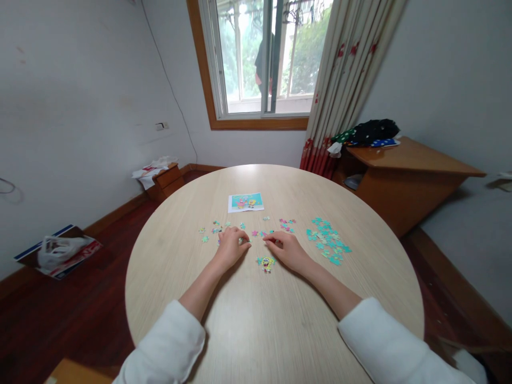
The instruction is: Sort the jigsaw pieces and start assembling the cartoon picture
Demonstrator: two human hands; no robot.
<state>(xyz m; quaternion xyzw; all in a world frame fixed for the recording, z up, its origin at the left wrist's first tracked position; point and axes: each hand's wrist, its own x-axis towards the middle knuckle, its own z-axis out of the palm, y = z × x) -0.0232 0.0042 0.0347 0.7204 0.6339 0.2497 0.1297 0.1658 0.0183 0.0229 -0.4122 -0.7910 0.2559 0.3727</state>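
Observation:
My left hand (233, 247) rests on the round table with its fingers curled, and a small green puzzle piece shows at its thumb and fingertips. Across a narrow gap, my right hand (288, 249) has thumb and forefinger drawn together; what lies between them is too small to make out. Just below the gap is a joined cluster of puzzle pieces (265, 262) with a yellow cartoon face. A pink piece (255, 233) lies beyond the hands. Loose pieces (216, 230) are partly hidden behind my left hand, and pink and teal ones (287, 225) lie beyond my right.
Many teal pieces (328, 240) are spread at the right of the table (256, 330). A printed picture card (246, 202) lies farther back. Beyond the table stand a wooden desk (408, 157) with cloths and a small cabinet (168, 178). A person (262, 64) is outside the window.

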